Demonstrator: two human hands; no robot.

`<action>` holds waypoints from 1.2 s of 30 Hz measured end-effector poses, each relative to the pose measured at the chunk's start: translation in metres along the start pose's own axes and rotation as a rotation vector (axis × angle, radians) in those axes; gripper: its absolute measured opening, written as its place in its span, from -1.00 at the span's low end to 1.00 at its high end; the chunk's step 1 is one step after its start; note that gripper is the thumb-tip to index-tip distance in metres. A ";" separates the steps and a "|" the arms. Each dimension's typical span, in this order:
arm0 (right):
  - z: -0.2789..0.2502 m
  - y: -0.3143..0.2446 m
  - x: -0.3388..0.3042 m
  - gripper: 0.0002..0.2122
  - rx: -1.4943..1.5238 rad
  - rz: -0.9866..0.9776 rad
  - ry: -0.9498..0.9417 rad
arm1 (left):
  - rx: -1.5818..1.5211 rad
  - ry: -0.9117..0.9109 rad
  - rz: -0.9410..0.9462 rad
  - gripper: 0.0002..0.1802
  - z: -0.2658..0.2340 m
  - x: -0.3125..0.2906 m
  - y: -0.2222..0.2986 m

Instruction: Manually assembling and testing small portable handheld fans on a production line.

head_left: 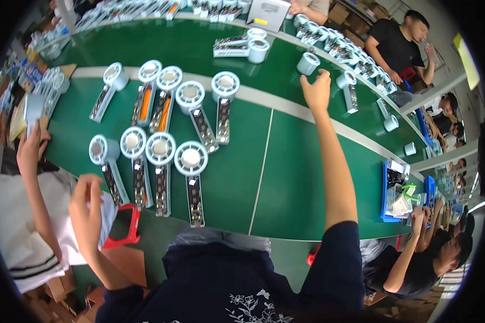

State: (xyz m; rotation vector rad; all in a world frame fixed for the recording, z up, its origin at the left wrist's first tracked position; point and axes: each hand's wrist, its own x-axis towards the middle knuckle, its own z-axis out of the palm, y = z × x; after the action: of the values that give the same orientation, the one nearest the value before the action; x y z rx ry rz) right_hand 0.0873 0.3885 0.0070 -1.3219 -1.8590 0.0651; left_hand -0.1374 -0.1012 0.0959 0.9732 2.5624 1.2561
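My right hand point(316, 92) reaches over the far strip of the green table, thumb and forefinger apart, with nothing between them. Just beyond its fingertips is a light-blue handheld fan point(308, 63), its round head toward me. My left hand point(86, 210) hovers at the near left table edge, fingers loosely bent and apart, with nothing visible in it. Closest to it lies a fan with an open handle point(112, 180) showing a dark circuit board. Several similar fans point(191, 161) lie in two rough rows, and two in the back row show orange pieces point(145, 102) in their handles.
A pale rail point(275, 102) crosses the table. Two fans point(257, 49) lie beyond it; more line the far shelf point(334, 46). Blue bins point(392, 191) with small parts stand at right. At left, a co-worker's hand point(32, 145) holds a fan. A red stool point(126, 229) sits below.
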 end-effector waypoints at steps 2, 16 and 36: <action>0.032 -0.009 0.004 -0.47 -0.016 0.071 0.035 | -0.077 -0.032 0.027 -0.86 -0.002 -0.017 0.018; -0.040 -0.041 0.064 -0.48 0.395 -0.157 -0.547 | -0.125 -0.420 0.744 -0.78 0.094 -0.030 0.089; -0.041 0.058 0.050 -0.25 -0.170 0.116 -0.072 | -1.021 -1.143 -0.424 -0.59 0.157 -0.061 0.080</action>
State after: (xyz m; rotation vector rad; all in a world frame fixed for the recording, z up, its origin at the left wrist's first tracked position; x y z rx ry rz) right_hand 0.1533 0.4379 0.0356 -1.5620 -1.8806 0.0161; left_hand 0.0090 0.0030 0.0445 0.5519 0.9606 1.1166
